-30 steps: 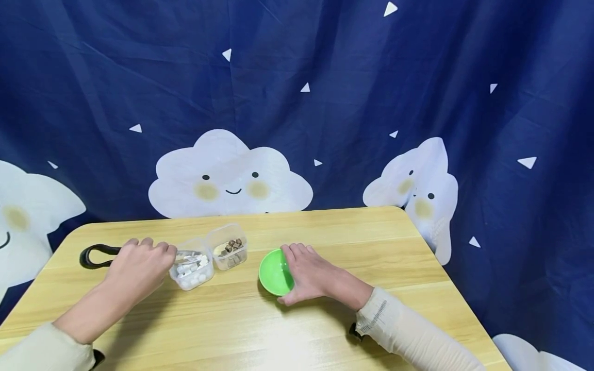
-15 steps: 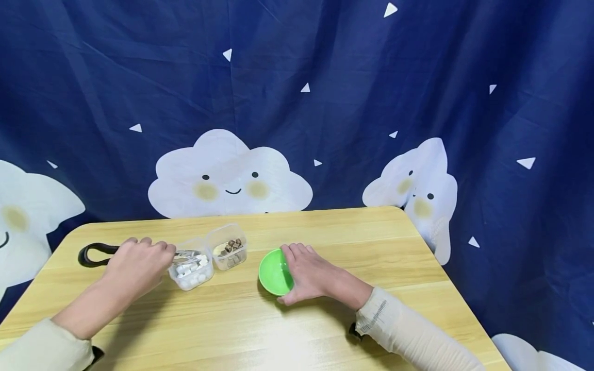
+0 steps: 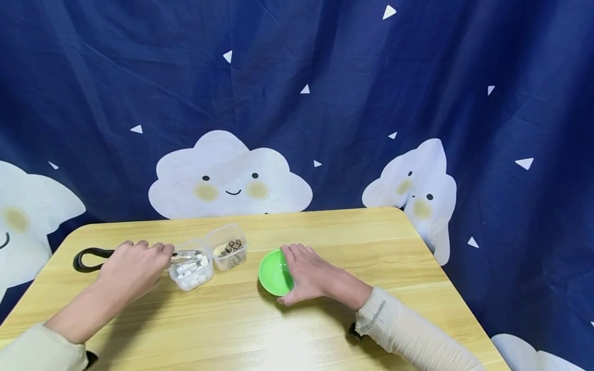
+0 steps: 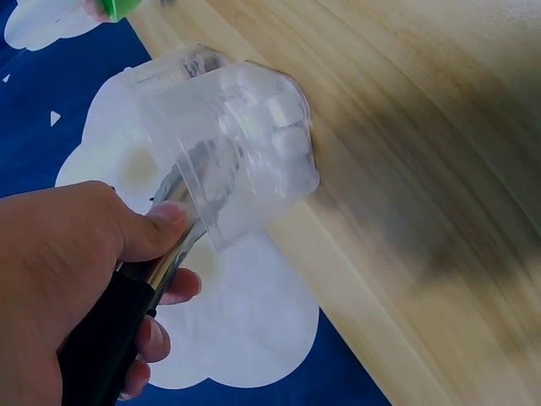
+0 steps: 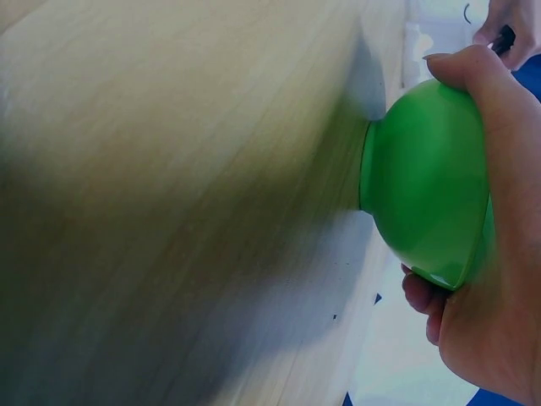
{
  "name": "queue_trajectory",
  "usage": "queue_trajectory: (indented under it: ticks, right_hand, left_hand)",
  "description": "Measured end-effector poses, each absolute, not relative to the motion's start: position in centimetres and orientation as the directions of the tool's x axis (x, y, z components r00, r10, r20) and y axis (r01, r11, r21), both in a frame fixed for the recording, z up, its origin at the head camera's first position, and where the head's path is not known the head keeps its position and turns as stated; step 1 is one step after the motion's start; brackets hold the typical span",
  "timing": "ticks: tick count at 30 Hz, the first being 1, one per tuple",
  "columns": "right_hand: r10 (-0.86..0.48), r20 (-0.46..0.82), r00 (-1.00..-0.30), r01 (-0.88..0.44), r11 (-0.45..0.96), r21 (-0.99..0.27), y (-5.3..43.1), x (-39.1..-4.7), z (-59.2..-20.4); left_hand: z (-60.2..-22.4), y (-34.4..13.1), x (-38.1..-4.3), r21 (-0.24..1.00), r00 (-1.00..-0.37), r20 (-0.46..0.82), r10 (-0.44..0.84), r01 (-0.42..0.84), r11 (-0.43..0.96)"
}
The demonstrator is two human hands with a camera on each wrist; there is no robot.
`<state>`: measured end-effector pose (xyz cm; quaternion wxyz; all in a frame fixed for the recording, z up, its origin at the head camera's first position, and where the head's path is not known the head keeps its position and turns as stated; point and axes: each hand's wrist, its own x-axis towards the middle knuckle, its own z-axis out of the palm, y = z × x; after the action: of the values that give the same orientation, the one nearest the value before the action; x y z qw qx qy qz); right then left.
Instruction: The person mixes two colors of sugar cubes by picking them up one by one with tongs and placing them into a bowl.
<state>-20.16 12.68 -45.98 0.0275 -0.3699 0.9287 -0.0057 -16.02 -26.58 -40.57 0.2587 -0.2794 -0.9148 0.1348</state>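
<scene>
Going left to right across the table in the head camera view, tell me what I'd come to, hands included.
Black looped handle, left hand, clear box of white pieces, clear box of brown pieces, green bowl, right hand.

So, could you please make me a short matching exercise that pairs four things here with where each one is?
1. green bowl
2. black-handled tongs
3. white pieces
4. brown pieces

A. lying in the bowl-side clear box
B. held in the right grip
C. held in the left grip
D. lying in the tong-side clear box

Pairs: 1-B; 2-C; 3-D; 4-A
</scene>
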Motion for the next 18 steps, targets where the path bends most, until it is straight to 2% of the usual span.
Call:
queue_trajectory:
  ticks: [10,18]
  right_hand:
    - [-0.687,-0.046,-0.725,-0.687,0.726,-0.036,12.77,-20.18,-46.06]
    - [-0.689,-0.038,-0.724,-0.688,0.724,-0.039,12.83,-20.19,-46.12]
  left_hand:
    - [-40.93,-27.19,-15.98,-0.393,-0.607,0.521,0.600,0.453,0.800]
    - [-40.67,-27.54,-15.61,-0.372,-0.628,0.531,0.570,0.432,0.822]
